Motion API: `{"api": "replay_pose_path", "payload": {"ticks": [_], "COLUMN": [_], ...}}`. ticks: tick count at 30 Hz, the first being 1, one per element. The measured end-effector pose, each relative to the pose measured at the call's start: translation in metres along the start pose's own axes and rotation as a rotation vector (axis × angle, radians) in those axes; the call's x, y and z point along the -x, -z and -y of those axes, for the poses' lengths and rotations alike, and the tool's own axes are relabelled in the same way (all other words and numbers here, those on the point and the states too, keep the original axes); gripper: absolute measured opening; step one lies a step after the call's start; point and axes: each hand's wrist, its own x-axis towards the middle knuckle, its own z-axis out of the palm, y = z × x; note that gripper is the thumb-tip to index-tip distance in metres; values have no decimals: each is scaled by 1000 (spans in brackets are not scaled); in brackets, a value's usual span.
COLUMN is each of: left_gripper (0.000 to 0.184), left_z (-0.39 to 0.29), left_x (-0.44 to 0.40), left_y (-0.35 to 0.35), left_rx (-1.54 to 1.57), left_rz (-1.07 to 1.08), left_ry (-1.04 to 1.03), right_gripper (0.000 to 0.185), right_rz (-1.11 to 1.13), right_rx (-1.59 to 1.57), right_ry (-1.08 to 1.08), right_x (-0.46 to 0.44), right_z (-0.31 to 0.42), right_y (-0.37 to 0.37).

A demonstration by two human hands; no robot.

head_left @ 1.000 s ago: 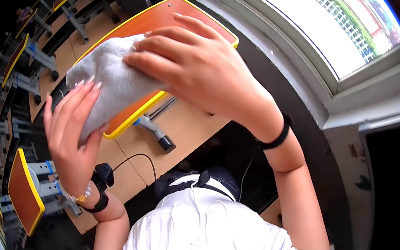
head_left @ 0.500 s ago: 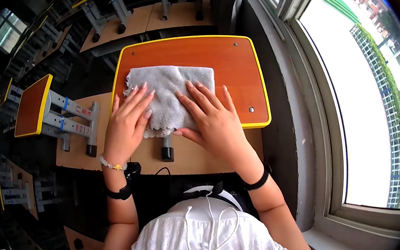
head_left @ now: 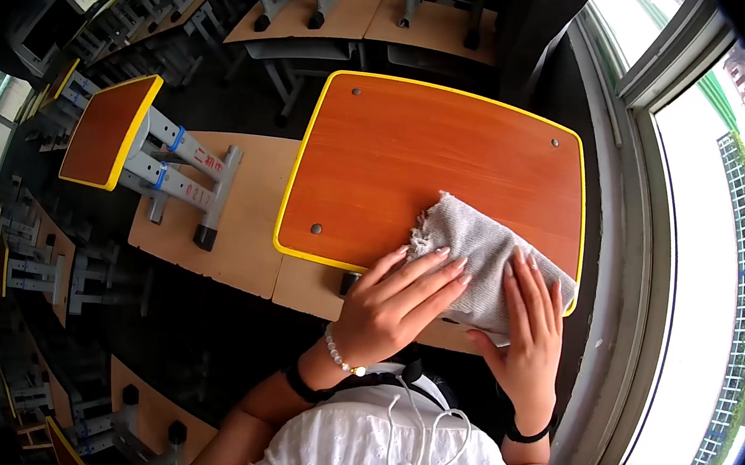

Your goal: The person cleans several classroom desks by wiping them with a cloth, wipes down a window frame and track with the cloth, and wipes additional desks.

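A grey cloth (head_left: 481, 245) with a frayed left end lies over the lower right part of a red-brown wooden stool seat (head_left: 400, 153) with a yellow rim. My left hand (head_left: 392, 304) rests at the cloth's lower left, its fingers stretched out and their tips on the fabric. On the cloth's right part lies my right hand (head_left: 527, 328), fingers straight and close together, thumb out to the left near the cloth's lower edge. Both palms face down. Part of the cloth hangs past the seat's front edge. Several bolt heads show on the seat.
The seat stands above a light wooden desk (head_left: 240, 263). To the left, another stool (head_left: 108, 131) lies tipped on that desk, its grey legs pointing right. More desks (head_left: 342, 13) with stools on top stand behind. A window frame (head_left: 657, 237) and wall run close along the right.
Both hands and the cloth have moved from the seat's left and middle to its lower right corner. The cloth now lies slanted. The view has shifted too.
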Motion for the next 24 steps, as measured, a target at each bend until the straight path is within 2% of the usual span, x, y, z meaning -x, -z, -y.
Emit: {"api": "replay_pose_path", "payload": {"ticks": [5,7,9,12,15,17,20,24], "left_gripper": [27,24,23,23,24,37,51,72], "left_z": [36,49,66,73,66,57,40,18], "left_x": [49,65,74,73,53,31,4,-25], "left_y": [59,74,81,83,75,64,50,12], "left_rx": [-167,-230,-227,-296,-84,148,215,278], "left_rz": [-7,-101,-179,-153,-60,101,304,323], "left_ry": [248,312,312,200,42,13,-119,-214], "right_gripper": [66,60,53,49,39,37,39,46], "right_rz": [-8,-82,-196,-183,-266,-254,-233,-243], "right_rx": [77,85,114,1,-9,17,-13,-21], "right_ry": [187,247,286,319,205,93,-94,-217], "right_x": [-37,-56,-68,-68,-47,-31,-11,3], "right_z": [69,98,117,106,85,66,41,3], "right_y": [-52,-75,-96,-91,-80,-63,-37,-15]}}
